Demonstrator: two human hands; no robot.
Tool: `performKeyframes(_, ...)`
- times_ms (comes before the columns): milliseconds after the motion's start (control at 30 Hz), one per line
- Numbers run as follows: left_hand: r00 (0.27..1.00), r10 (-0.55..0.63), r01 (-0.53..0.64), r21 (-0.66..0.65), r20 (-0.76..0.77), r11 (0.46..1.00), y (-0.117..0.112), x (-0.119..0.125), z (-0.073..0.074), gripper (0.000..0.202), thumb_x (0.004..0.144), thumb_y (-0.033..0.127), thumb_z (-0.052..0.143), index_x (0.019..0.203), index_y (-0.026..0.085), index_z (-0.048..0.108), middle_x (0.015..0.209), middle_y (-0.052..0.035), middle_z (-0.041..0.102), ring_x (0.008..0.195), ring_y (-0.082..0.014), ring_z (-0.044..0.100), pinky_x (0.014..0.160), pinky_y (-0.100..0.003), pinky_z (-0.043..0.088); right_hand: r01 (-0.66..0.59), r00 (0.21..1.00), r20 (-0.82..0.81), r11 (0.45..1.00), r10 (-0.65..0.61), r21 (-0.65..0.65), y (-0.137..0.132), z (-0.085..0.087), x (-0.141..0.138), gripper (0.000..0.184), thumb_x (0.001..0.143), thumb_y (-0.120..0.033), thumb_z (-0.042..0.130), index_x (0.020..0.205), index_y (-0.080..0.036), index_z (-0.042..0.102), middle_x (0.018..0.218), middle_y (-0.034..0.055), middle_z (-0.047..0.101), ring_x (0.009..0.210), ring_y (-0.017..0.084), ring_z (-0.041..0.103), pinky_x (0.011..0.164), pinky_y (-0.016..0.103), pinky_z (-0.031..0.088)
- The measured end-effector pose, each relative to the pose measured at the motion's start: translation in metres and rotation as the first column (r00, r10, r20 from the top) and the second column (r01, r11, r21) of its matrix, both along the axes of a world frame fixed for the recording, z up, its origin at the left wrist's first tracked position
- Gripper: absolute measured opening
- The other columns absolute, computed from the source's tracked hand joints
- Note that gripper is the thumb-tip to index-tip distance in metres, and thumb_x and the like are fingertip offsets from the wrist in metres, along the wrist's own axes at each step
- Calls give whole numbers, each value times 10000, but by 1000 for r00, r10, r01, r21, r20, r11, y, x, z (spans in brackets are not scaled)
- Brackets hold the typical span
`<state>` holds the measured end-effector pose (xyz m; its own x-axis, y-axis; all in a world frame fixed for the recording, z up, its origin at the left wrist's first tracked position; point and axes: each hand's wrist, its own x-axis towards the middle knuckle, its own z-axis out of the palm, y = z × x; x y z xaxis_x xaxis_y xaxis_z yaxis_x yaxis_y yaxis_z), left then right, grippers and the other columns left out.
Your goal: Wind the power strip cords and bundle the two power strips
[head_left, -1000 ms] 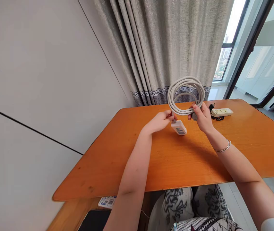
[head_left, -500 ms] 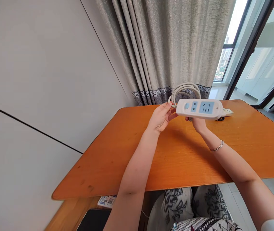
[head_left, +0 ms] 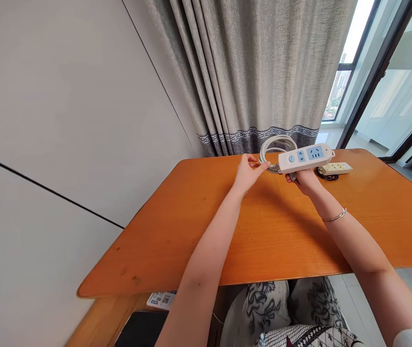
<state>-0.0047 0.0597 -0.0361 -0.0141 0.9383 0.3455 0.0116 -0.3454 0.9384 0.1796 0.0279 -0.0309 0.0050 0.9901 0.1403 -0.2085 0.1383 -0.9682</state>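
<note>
A white power strip (head_left: 289,165) with light-blue socket panels is held up above the table, its right end tilted slightly upward. My right hand (head_left: 305,180) grips it from underneath, and a small grey piece, perhaps the plug, shows by those fingers. The strip's pale cord (head_left: 276,139) is wound into a loose coil behind its left end. My left hand (head_left: 250,172) has thumb and fingers at the coil's left side, closed around the cord close to where it meets the strip. Part of the right fingers is hidden by the strip.
An orange-brown wooden table (head_left: 191,217) spans the space before me. A second, cream power strip (head_left: 336,168) with a black cord (head_left: 327,176) lies at its far right. Behind hang grey curtains (head_left: 264,72); a white wall (head_left: 64,96) stands to the left.
The power strip has shifted to the right and tipped, its right end now higher. The coil sank a little, and my left thumb moved to the cord beside the strip's end.
</note>
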Motion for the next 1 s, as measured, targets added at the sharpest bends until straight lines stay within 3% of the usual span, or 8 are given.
performKeyframes(67,990,13,12,179,-141,984,2,-6,-1,615,644,431,892,1108,218,549,1315,-126,575,1232,-265,592,993,-399,508,-37,999,21,999,37,-5,-1,1,2,339,662,-461,709,856,-224,564,600,-11,640,451,94,481,408,209,370)
performKeyframes(133,944,44,95,396,-328,913,-1,-8,1,634,746,420,814,1292,261,534,1611,-153,323,1499,-358,326,1175,-531,345,-67,997,28,997,68,-48,-1,0,1,346,675,-478,712,859,-225,564,585,-13,637,437,90,482,390,196,359)
performKeyframes(200,863,47,260,523,-502,812,-8,-6,5,534,848,336,687,1364,295,554,1695,-102,207,1561,-361,194,1247,-570,199,-100,994,37,989,104,-107,-2,-3,-2,347,700,-489,716,866,-220,570,577,-11,639,425,86,490,382,185,360)
performKeyframes(267,778,-28,433,503,-627,748,-15,-2,8,510,881,215,561,1381,316,585,1677,-69,298,1553,-329,251,1264,-578,151,-143,988,38,979,150,-146,-3,-5,-6,351,734,-496,717,893,-215,581,569,-15,637,419,86,503,382,179,370)
performKeyframes(367,722,-172,539,388,-671,748,-21,1,11,577,863,134,471,1394,319,605,1592,-60,465,1502,-305,378,1256,-603,179,-171,984,16,974,175,-147,-3,-8,-9,356,747,-489,731,913,-209,588,542,-32,616,408,85,507,382,175,379)
performKeyframes(633,807,-269,502,372,-525,781,-19,-3,14,459,786,263,738,1245,275,725,1398,-109,654,1334,-313,577,1174,-521,393,-199,980,-4,975,200,-102,-3,-10,-9,328,677,-416,771,855,-198,603,542,-40,602,431,72,492,394,165,376)
performKeyframes(800,868,-54,311,455,-493,835,-20,7,10,421,838,308,730,1254,247,703,1401,-122,647,1332,-294,573,1178,-512,381,-197,980,-28,977,195,-87,2,-14,-8,360,685,-431,811,829,-184,591,563,-40,574,485,81,526,440,184,417)
performKeyframes(1000,747,265,119,515,-610,849,-19,2,10,438,860,327,726,1289,259,670,1375,-84,661,1278,-262,607,1193,-560,334,-193,981,-6,981,193,3,7,-17,-5,398,710,-505,780,830,-200,553,623,-16,614,495,105,537,428,217,409)
